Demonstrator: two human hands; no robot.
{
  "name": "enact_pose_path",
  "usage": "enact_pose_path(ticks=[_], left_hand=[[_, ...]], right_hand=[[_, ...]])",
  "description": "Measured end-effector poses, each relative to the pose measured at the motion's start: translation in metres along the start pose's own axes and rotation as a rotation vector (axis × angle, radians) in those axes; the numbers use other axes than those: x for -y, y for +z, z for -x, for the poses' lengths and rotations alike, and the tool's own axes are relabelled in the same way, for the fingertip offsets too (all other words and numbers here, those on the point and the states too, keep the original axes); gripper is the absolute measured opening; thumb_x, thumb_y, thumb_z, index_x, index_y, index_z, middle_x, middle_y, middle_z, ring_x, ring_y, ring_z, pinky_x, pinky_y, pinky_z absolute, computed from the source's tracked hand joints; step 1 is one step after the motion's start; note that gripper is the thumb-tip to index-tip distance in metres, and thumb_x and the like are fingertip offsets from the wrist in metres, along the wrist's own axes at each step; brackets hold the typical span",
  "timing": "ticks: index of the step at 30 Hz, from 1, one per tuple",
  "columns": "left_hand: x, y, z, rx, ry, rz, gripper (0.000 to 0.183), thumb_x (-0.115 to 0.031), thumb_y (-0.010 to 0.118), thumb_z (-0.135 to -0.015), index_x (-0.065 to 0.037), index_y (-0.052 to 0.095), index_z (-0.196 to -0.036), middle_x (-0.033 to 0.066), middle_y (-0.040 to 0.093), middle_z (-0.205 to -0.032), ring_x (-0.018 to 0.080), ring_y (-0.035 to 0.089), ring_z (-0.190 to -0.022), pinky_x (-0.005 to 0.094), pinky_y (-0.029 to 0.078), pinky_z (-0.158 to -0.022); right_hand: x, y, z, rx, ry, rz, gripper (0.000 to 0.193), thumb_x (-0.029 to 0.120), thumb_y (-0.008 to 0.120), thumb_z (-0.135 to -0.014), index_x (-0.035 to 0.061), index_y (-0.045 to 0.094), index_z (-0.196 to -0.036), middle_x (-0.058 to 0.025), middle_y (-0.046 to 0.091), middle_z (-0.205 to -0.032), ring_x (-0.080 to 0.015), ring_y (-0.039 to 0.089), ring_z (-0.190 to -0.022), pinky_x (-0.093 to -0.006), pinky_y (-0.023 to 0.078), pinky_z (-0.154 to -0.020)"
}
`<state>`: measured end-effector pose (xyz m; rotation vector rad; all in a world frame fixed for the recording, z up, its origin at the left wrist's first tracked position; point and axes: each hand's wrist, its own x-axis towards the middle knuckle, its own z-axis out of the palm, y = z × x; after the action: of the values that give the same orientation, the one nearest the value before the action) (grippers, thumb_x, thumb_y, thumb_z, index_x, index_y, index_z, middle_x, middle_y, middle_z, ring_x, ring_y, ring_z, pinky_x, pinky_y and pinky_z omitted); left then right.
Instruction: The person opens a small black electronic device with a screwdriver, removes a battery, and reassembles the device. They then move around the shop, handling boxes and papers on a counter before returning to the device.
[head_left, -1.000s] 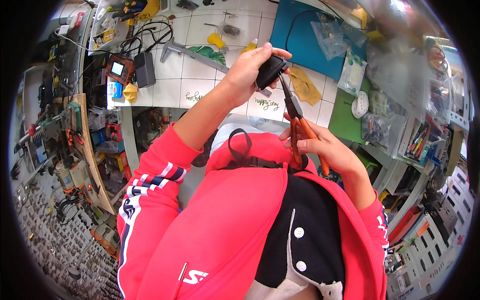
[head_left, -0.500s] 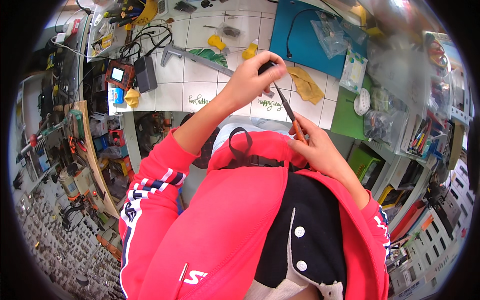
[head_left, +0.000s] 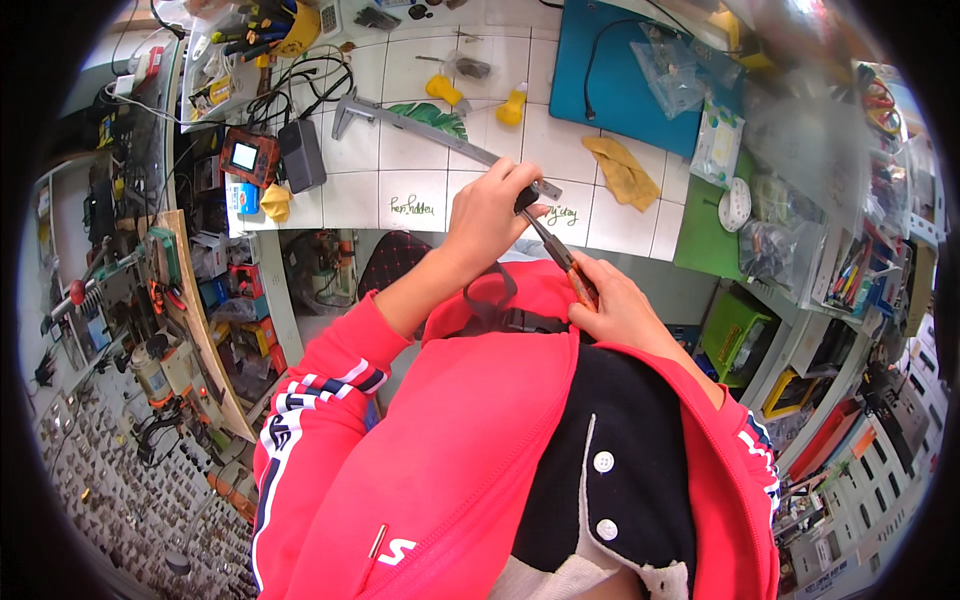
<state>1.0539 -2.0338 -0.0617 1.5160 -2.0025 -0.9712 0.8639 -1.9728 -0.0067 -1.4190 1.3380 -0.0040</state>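
My left hand (head_left: 486, 214) is closed around a small black part (head_left: 526, 199) over the front edge of the tiled bench; the fingers hide most of it. My right hand (head_left: 618, 304) grips long-nose pliers (head_left: 556, 246) by their orange handles. The slim jaws point up and left, and their tip reaches the black part at my left fingertips. Whether the jaws clamp it, I cannot tell. Just beyond my left hand lies a metal caliper (head_left: 430, 132). A crumpled tan cloth (head_left: 622, 173) rests to the right of it.
Two yellow-handled tools (head_left: 511, 105) lie further back. A blue mat (head_left: 575, 75) with a cable and plastic bags covers the back right, beside a green mat (head_left: 703, 228). At left stand a small screened device (head_left: 247, 157) and a black adapter (head_left: 301, 156).
My left hand has come down and nearer to me with the black part. The pliers still meet it, now lower over the bench edge. The whole view has shifted slightly.
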Motion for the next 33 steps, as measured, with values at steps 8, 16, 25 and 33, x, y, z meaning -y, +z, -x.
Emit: enact_pose_path(ticks=[8,16,25,33], left_hand=[[0.01,0.013,0.006,-0.129,-0.014,0.002,0.027,0.001,0.061,-0.07,-0.009,0.049,-0.092,0.0109,0.05,-0.084,0.0357,0.055,-0.072,0.0436,0.045,-0.06],[0.015,0.01,0.011,-0.112,-0.025,0.071,0.027,0.004,0.058,-0.069,-0.009,0.049,-0.091,0.0116,0.05,-0.083,0.0367,0.054,-0.073,0.0435,0.044,-0.059],[0.017,0.013,0.01,-0.118,-0.039,0.114,0.024,0.002,0.061,-0.069,-0.005,0.049,-0.089,0.0123,0.052,-0.08,0.0321,0.053,-0.072,0.0364,0.043,-0.062],[0.028,-0.013,-0.004,0.293,-0.356,0.813,0.039,-0.01,0.069,-0.074,-0.01,0.049,-0.108,-0.0003,0.049,-0.076,0.0076,0.05,-0.063,0.0213,0.04,-0.053]], right_hand=[[0.003,0.009,-0.003,-0.016,0.004,0.004,0.047,0.022,0.056,-0.071,0.004,0.046,-0.114,-0.0175,0.054,-0.089,-0.0352,0.051,-0.089,-0.0407,0.041,-0.076],[0.004,0.017,-0.004,-0.038,-0.007,-0.023,0.05,0.018,0.057,-0.07,0.0019,0.046,-0.116,-0.0202,0.053,-0.087,-0.0366,0.052,-0.085,-0.0405,0.042,-0.073],[0.006,0.023,-0.003,-0.106,-0.009,-0.054,0.044,0.016,0.057,-0.069,0.002,0.049,-0.111,-0.02,0.056,-0.084,-0.0358,0.055,-0.081,-0.0412,0.042,-0.071],[0.001,0.012,-0.003,-0.103,0.053,-0.275,0.039,0.011,0.057,-0.07,0.0004,0.051,-0.107,-0.0127,0.054,-0.076,-0.0236,0.053,-0.07,-0.0301,0.043,-0.068]])
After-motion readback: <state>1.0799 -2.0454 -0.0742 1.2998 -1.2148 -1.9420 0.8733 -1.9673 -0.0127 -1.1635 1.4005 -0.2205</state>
